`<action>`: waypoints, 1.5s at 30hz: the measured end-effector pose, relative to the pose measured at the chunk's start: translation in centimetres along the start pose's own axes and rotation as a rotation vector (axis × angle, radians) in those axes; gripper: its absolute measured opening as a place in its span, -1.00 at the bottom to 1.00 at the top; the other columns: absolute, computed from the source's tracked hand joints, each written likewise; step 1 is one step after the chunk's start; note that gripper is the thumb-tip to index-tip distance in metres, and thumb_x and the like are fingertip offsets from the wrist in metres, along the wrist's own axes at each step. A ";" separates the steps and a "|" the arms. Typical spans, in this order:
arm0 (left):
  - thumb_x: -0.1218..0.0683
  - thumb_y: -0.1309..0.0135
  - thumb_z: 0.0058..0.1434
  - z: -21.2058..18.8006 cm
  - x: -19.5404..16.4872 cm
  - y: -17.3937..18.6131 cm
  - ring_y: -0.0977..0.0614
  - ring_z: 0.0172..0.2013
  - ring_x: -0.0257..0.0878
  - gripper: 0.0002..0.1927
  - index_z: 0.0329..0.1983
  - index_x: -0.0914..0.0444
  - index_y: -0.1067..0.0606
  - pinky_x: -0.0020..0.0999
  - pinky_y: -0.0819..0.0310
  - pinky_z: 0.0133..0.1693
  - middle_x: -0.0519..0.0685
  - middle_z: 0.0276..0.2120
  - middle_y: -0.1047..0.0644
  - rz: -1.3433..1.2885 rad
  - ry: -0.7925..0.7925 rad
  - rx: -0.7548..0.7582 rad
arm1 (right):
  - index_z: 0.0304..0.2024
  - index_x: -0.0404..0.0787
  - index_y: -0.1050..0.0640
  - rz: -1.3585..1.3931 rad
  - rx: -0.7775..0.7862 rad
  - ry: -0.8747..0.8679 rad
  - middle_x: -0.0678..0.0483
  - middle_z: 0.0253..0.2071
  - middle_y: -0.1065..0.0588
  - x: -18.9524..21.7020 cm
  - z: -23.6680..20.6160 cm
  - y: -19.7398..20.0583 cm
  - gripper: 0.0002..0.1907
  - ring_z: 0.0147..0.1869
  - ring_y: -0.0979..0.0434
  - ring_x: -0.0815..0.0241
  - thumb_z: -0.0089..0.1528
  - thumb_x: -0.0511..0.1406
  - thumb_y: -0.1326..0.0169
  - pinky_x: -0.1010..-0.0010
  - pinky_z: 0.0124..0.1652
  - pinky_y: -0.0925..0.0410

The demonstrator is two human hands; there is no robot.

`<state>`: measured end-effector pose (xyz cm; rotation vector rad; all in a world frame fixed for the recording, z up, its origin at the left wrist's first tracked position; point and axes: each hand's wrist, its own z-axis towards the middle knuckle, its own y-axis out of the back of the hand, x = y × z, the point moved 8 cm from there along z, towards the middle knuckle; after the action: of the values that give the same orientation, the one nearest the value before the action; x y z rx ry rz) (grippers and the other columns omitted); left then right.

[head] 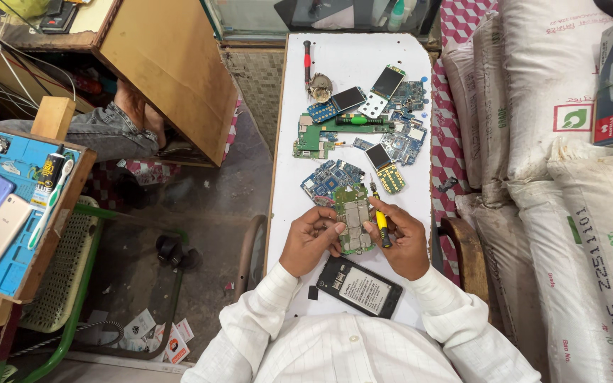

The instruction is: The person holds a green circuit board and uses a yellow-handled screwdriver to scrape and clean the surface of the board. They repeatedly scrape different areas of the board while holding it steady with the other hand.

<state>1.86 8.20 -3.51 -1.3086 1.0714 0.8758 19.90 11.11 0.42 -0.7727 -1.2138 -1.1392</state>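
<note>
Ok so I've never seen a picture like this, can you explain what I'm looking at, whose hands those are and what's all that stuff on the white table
This is one picture, taken by a camera worn on a person's head and looking straight down, so the hands and white sleeves at the bottom are that person's own. There is no machine here.

The left hand steadies a green circuit board held just above the white table. The right hand also touches the board and holds a small yellow and black screwdriver.

Close to the person lies an opened phone body, dark, with a label inside. Farther up the table are more circuit boards, small screens with keypads, a green-handled screwdriver and a red-handled tool.

At the left, a blue tray holds two phones; white sacks are stacked at the right.
</note>
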 end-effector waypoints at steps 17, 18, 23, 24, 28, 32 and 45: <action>0.09 -0.07 0.41 -0.2 -0.4 0.5 -0.65 -0.45 -0.32 -0.74 0.04 0.33 -0.39 -0.44 -0.63 -0.47 0.00 -0.36 -0.61 -0.075 -0.004 -0.004 | 0.15 -0.28 -0.56 0.024 -0.008 -0.025 0.09 -0.19 -0.57 -0.2 -0.3 0.1 -0.63 -0.23 -0.53 0.44 0.27 -0.43 -0.20 0.59 -0.23 -0.45; 0.08 -0.07 0.41 -0.1 -0.4 0.5 -0.65 -0.45 -0.31 -0.74 0.04 0.33 -0.38 -0.44 -0.62 -0.47 0.01 -0.36 -0.62 -0.081 -0.005 -0.007 | 0.15 -0.29 -0.56 0.031 -0.004 -0.031 0.08 -0.20 -0.57 -0.2 -0.2 0.0 -0.63 -0.24 -0.53 0.44 0.28 -0.43 -0.20 0.59 -0.23 -0.45; 0.07 -0.02 0.43 -0.1 -0.2 0.4 -0.67 -0.44 -0.28 -0.72 0.09 0.32 -0.35 -0.42 -0.63 -0.47 0.06 -0.32 -0.64 -0.099 -0.015 -0.002 | 0.11 -0.30 -0.58 -0.042 0.010 -0.032 0.07 -0.21 -0.58 0.3 -0.2 0.1 -0.66 -0.23 -0.54 0.41 0.27 -0.40 -0.22 0.58 -0.23 -0.45; 0.06 -0.01 0.44 -0.1 -0.1 0.3 -0.68 -0.43 -0.27 -0.71 0.09 0.31 -0.33 -0.43 -0.63 -0.47 0.06 -0.31 -0.64 -0.103 -0.016 0.000 | 0.10 -0.30 -0.59 -0.080 0.013 -0.007 0.06 -0.20 -0.59 0.7 -0.2 0.2 -0.66 -0.21 -0.55 0.40 0.26 -0.40 -0.22 0.58 -0.21 -0.45; 0.06 0.02 0.46 -0.1 -0.1 0.2 -0.68 -0.47 -0.23 -0.70 0.12 0.30 -0.30 -0.42 -0.62 -0.49 0.08 -0.30 -0.64 -0.124 -0.035 0.007 | 0.08 -0.30 -0.60 -0.158 0.014 0.055 0.03 -0.19 -0.60 1.6 -0.1 0.2 -0.67 -0.16 -0.58 0.37 0.25 -0.40 -0.24 0.56 -0.18 -0.45; 0.06 0.03 0.45 -0.2 0.1 0.3 -0.68 -0.48 -0.23 -0.70 0.14 0.30 -0.29 -0.43 -0.61 -0.50 0.08 -0.32 -0.64 -0.120 -0.015 0.014 | 0.09 -0.29 -0.59 -0.111 0.015 0.027 0.04 -0.18 -0.60 1.3 -0.2 0.0 -0.67 -0.17 -0.58 0.39 0.25 -0.40 -0.23 0.57 -0.19 -0.47; 0.05 0.02 0.48 -0.3 0.1 0.3 -0.65 -0.50 -0.27 -0.70 0.15 0.30 -0.30 -0.46 -0.57 -0.52 0.06 -0.34 -0.62 -0.098 -0.036 -0.012 | 0.11 -0.30 -0.58 -0.197 0.021 0.060 0.03 -0.21 -0.60 2.0 -0.3 -0.1 -0.64 -0.24 -0.55 0.40 0.25 -0.40 -0.23 0.59 -0.26 -0.41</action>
<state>1.56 7.94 -3.71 -1.3391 0.9666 0.8306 19.81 10.33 2.24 -0.6090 -1.2701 -1.2992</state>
